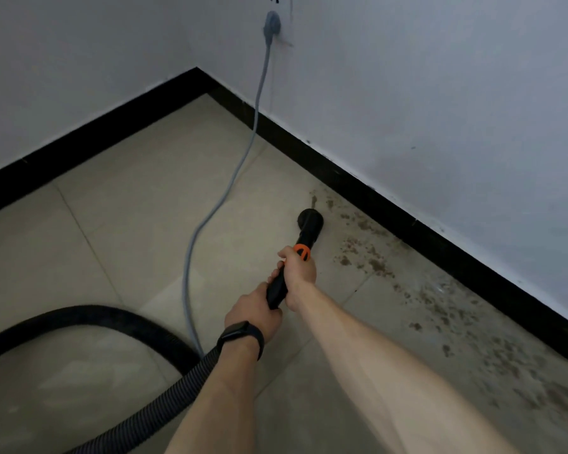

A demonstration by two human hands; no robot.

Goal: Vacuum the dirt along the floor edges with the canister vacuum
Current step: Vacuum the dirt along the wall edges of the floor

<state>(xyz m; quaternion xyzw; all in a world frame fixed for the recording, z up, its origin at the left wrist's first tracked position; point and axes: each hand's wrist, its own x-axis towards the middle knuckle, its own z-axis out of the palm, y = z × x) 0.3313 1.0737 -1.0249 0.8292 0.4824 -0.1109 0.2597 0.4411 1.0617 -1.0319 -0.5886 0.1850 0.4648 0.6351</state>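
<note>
Grey cord [240, 165] trails beside nozzle [310, 219].

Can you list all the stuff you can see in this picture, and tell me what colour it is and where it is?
Vacuum nozzle: one, black, on the floor near the dirt.
Wand: one, black with an orange collar, held in both hands.
Hose: one, black, looping across the lower left.
Power cord: one, grey, from the wall plug down across the floor.
Dirt: many brown specks, along the right skirting.
Skirting: black, along both walls.
Floor tiles: beige.
Watch: one, black, left wrist.
Left hand, right hand: gripping the wand.
</note>
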